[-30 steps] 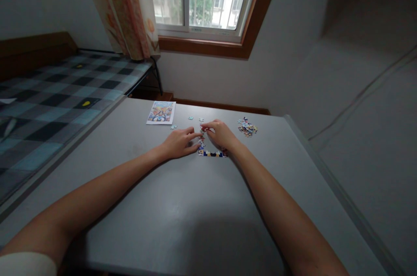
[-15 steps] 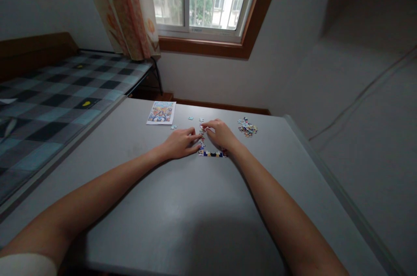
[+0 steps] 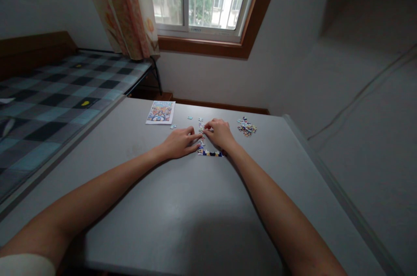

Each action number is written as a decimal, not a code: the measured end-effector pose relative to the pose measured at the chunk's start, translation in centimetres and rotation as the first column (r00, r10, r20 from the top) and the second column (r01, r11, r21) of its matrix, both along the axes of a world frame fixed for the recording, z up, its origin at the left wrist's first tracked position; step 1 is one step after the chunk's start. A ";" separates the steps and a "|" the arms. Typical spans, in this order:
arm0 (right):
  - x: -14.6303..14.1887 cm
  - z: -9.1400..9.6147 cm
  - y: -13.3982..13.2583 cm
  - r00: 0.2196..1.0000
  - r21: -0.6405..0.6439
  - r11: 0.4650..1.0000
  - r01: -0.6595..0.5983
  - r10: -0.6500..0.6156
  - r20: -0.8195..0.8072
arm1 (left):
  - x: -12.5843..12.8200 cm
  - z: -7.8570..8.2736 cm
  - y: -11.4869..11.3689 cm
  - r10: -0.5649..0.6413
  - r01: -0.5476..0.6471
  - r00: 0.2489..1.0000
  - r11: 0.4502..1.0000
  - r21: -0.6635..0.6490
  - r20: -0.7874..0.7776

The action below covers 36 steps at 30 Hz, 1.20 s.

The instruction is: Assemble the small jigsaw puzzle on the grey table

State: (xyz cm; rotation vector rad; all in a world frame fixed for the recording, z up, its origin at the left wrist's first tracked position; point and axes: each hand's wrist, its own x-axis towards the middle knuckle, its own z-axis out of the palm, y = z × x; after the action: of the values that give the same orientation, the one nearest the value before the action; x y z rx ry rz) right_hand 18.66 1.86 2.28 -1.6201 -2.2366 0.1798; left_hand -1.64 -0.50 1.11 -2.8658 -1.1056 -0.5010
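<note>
A partly joined jigsaw puzzle (image 3: pixel 212 153) lies on the table, a bottom row and a left column forming an L shape. My left hand (image 3: pixel 180 142) rests at the column's left side, its fingers stretched out and apart, the index fingertip touching the pieces. From the other side my right hand (image 3: pixel 220 133) bends over the column, thumb and fingers drawn together at a puzzle piece in its upper part; the fingertips hide most of that piece. The right wrist covers the end of the bottom row. One piece (image 3: pixel 201 119) shows at the column's top.
A heap of loose puzzle pieces (image 3: pixel 246 127) lies to the right. Left of the column are stray pieces (image 3: pixel 173 126), another piece (image 3: pixel 190 117) and a printed picture sheet (image 3: pixel 160 112). The grey table (image 3: pixel 156 206) adjoins a bed with a checked cover (image 3: pixel 65 89).
My right thumb and fingers have shifted slightly down along the column, and more of its upper pieces show. My left hand stays nearly still.
</note>
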 end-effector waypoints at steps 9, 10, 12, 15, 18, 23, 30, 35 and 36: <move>0.1 -0.3 0.4 1.000 -0.039 0.999 -0.001 0.002 0.014 | 0.0 -0.1 0.0 0.014 -0.014 1.000 1.000 -0.020 0.025; 0.1 -0.3 0.4 1.000 -0.035 0.999 -0.005 0.006 0.020 | 0.0 -0.1 0.0 0.012 -0.012 1.000 1.000 -0.024 0.027; 0.1 -0.4 0.4 0.999 -0.028 1.000 -0.013 0.014 0.033 | 0.1 0.1 -0.1 0.011 -0.010 1.000 0.999 -0.031 0.029; 0.0 -0.2 0.3 0.997 -0.027 0.999 -0.030 0.032 0.064 | 0.1 0.2 -0.2 0.017 -0.016 1.000 0.999 -0.033 0.021; -0.2 0.1 0.1 0.993 -0.023 0.999 -0.046 0.049 0.112 | 0.1 0.2 -0.2 0.018 -0.017 1.000 0.999 -0.028 0.016; -0.4 0.2 -0.2 0.980 0.010 0.998 -0.069 0.066 0.187 | 0.1 0.1 -0.1 0.012 -0.011 1.000 1.000 -0.028 0.028; 0.0 -0.1 0.2 0.979 -0.014 0.995 -0.095 0.096 0.182 | 0.1 0.2 -0.2 0.016 -0.015 0.999 0.999 -0.039 0.028; 0.6 -0.1 0.5 0.984 -0.029 0.992 -0.126 0.129 0.121 | 0.1 0.2 -0.2 0.007 -0.005 1.000 0.999 -0.048 0.028; 0.7 -0.1 0.5 0.985 -0.026 0.991 -0.132 0.134 0.111 | 0.0 0.1 -0.2 0.008 -0.007 1.000 0.999 -0.047 0.028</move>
State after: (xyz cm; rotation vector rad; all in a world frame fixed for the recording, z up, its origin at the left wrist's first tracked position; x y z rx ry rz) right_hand 19.37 2.37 2.14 -1.5250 -2.4372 0.1479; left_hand -1.59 -0.66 1.25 -2.9027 -1.1469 -0.5234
